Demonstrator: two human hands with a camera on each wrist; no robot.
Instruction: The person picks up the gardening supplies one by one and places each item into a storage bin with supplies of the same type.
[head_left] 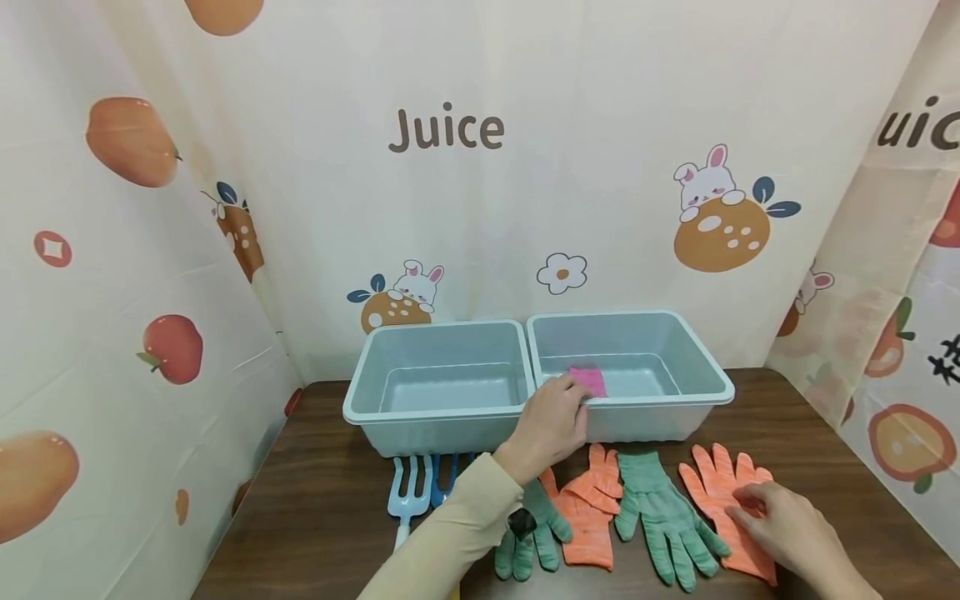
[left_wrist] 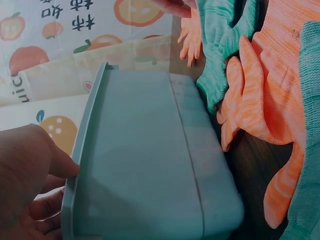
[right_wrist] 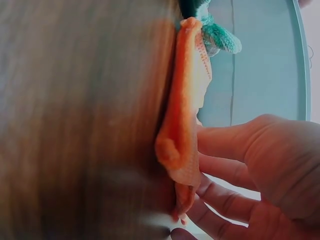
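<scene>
My left hand [head_left: 551, 421] is at the front rim of the right-hand light blue bin [head_left: 660, 423]. Its fingertips reach inside, beside a flat pink piece [head_left: 588, 381]. In the left wrist view the thumb [left_wrist: 64, 164] meets the rim and the other fingertips are hidden behind it, so a grip on the rim or pink piece cannot be told. At the right, my right hand [head_left: 795, 529] rests over an orange glove [head_left: 723, 487], its fingers loosely bent and touching the fabric [right_wrist: 185, 125]. A green glove [head_left: 663, 517] lies just left of that one.
Another light blue bin [head_left: 438, 425] stands at the left, against the printed curtain [head_left: 480, 208]. A folded orange glove [head_left: 592, 521] and a second green glove [head_left: 525, 542] lie near my left forearm. A light blue fork [head_left: 408, 496] and a darker blue fork [head_left: 444, 475] lie on the wooden table [head_left: 300, 500].
</scene>
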